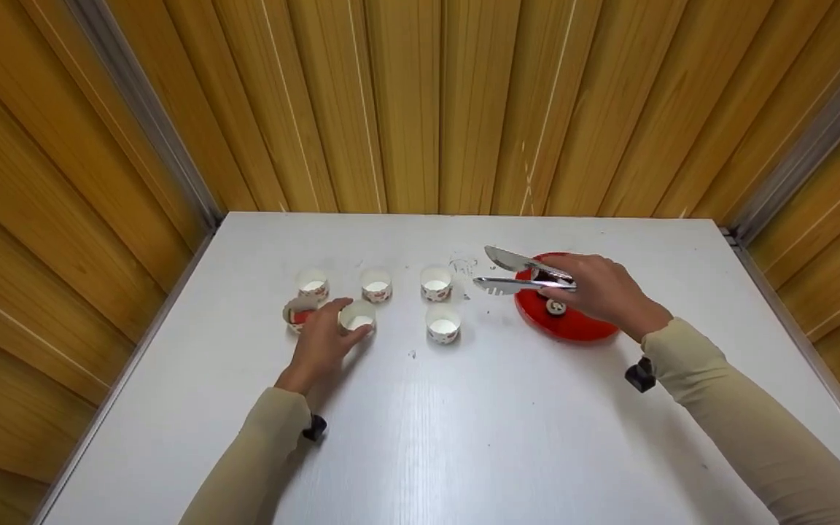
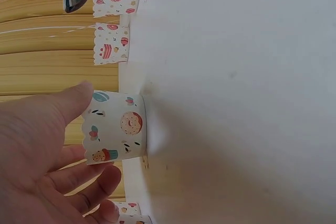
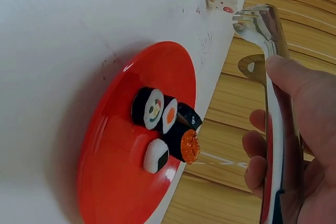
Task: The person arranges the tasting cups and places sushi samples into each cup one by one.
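My left hand (image 1: 320, 344) holds a white paper baking cup (image 1: 358, 321), thumb on one side and fingers on the other; printed doughnuts and cupcakes show on its wall in the left wrist view. Close by this hand is another cup (image 1: 290, 319) with something red inside. My right hand (image 1: 599, 288) grips metal serving tongs (image 1: 513, 261) above the red plate (image 1: 584, 334). Their tips stand apart, pointing left, with nothing between them. On the plate, the right wrist view shows several sushi pieces: rolls (image 3: 154, 109), an orange-topped roll (image 3: 189, 146) and a rice ball (image 3: 155, 156).
More paper cups stand on the white table (image 1: 420, 437): a back row with a left cup (image 1: 313, 286), a middle cup (image 1: 376, 286) and a right cup (image 1: 435, 284), plus a nearer cup (image 1: 442, 326). A wood-look panel wall (image 1: 413, 109) rises behind the table.
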Demonstrator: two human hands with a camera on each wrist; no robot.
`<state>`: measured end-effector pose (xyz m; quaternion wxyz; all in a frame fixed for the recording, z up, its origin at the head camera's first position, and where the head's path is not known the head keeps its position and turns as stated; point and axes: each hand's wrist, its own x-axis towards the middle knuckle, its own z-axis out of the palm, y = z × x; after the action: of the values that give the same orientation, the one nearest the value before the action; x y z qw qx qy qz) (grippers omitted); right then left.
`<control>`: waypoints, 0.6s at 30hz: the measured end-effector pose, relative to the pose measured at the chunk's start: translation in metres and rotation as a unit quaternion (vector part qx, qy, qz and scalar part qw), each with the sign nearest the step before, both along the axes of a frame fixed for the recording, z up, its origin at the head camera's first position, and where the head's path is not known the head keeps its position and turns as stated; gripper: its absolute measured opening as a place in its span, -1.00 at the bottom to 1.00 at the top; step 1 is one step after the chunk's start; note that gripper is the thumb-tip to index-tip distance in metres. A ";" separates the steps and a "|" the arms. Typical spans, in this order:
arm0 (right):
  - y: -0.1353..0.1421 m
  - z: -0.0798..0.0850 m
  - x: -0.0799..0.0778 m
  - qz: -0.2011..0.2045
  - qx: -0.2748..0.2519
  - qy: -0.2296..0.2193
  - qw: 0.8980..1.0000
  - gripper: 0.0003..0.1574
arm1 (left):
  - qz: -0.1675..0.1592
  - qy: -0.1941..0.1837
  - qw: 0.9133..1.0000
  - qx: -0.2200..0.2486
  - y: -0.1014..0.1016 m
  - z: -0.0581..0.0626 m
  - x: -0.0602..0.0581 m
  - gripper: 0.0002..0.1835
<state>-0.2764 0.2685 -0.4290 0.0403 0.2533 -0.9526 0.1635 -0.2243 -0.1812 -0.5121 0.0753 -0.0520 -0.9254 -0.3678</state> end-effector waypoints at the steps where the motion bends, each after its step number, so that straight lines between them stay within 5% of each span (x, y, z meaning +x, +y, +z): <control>1: 0.004 -0.001 0.001 -0.002 0.002 0.000 1.000 -0.38 | 0.000 -0.003 1.000 0.003 0.000 0.000 0.000 -0.32; 18: 0.057 -0.008 0.026 -0.068 0.027 -0.039 0.997 -0.33 | -0.002 -0.010 1.000 0.001 -0.003 -0.002 -0.001 -0.32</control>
<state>-0.2508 0.3259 -0.4374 0.0075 0.1827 -0.9725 0.1445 -0.2257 -0.1844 -0.5144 0.0654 -0.0496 -0.9257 -0.3692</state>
